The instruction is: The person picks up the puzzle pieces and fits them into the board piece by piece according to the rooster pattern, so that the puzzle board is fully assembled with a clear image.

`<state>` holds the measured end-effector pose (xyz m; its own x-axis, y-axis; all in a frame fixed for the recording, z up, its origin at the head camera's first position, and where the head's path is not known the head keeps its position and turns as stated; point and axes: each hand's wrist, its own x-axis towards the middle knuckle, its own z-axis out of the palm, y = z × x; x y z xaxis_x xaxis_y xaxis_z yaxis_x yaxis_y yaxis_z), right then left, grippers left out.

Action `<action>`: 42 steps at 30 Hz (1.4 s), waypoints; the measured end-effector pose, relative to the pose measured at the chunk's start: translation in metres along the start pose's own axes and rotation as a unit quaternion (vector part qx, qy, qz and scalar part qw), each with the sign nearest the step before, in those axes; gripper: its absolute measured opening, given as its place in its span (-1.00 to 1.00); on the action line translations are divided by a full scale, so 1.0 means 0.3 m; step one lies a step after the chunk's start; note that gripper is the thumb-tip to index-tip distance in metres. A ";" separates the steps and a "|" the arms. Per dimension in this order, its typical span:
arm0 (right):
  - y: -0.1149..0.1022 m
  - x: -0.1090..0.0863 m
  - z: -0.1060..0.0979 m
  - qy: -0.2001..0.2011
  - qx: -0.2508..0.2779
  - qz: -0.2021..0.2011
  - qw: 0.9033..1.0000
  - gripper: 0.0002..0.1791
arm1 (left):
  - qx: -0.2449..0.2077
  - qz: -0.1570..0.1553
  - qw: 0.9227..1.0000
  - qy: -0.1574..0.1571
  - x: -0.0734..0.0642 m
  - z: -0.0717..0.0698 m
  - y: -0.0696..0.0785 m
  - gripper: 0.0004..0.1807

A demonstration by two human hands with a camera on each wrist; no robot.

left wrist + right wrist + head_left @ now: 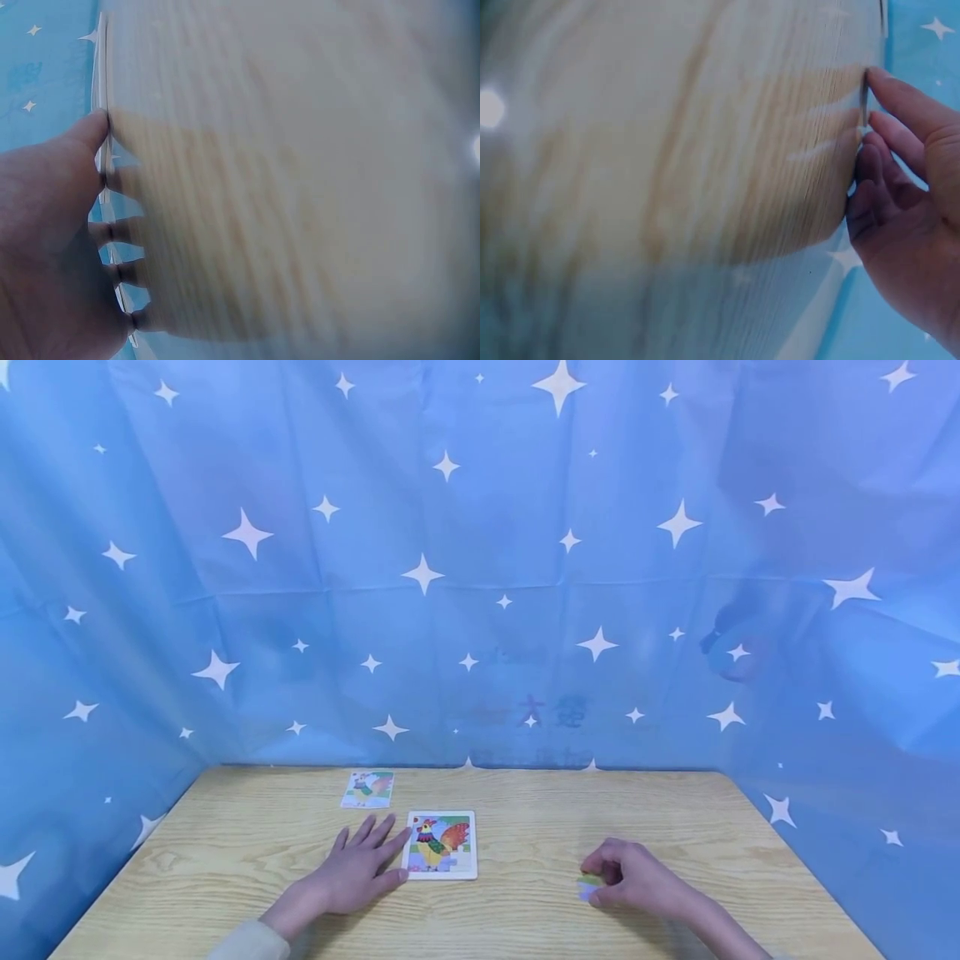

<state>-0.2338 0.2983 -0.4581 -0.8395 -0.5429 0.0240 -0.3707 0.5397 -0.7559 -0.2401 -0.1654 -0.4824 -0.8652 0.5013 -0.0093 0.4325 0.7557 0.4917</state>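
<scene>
My left hand (352, 870) lies spread on the table, its fingers straight. Its thumb and index fingertip touch the left edge of a white-framed jigsaw puzzle (441, 882) with a rooster picture. A pale gap shows at the puzzle's lower right. Well to the right, my right hand (637, 878) pinches a small puzzle piece (588, 887), green above and lilac below, between thumb and index finger, low over the table. In the right wrist view the piece appears only as a thin dark edge at the fingertips (875, 73). The other right fingers are curled.
A picture card (367, 789) with a similar rooster lies behind my left hand, near the table's back edge. The wood-grain table (525, 827) meets a blue curtain (495, 527) with white stars at the back and on both sides.
</scene>
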 end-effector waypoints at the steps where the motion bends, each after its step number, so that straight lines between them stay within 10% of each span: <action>1: -0.002 0.000 0.001 0.001 0.001 0.002 1.000 -0.68 | 0.000 -0.002 1.000 -0.003 -0.003 -0.005 0.007 -0.22; 8: -0.008 0.006 0.007 -0.001 -0.006 0.013 1.000 -0.68 | 0.011 -0.002 1.000 -0.014 -0.020 -0.044 0.066 -0.26; 20: -0.061 0.059 0.010 -0.028 0.035 0.014 0.999 -0.77 | 0.001 0.010 1.000 0.003 -0.004 -0.014 0.019 -0.24; 42: -0.228 0.311 0.164 0.010 0.082 -0.027 0.996 -0.90 | 0.001 0.000 1.000 0.001 -0.005 -0.011 0.018 -0.23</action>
<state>-0.2673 0.1791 -0.4364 -0.8287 -0.5541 0.0794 -0.3467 0.3968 -0.8499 -0.2373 -0.1634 -0.4770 -0.8656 0.5007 -0.0082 0.4330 0.7565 0.4901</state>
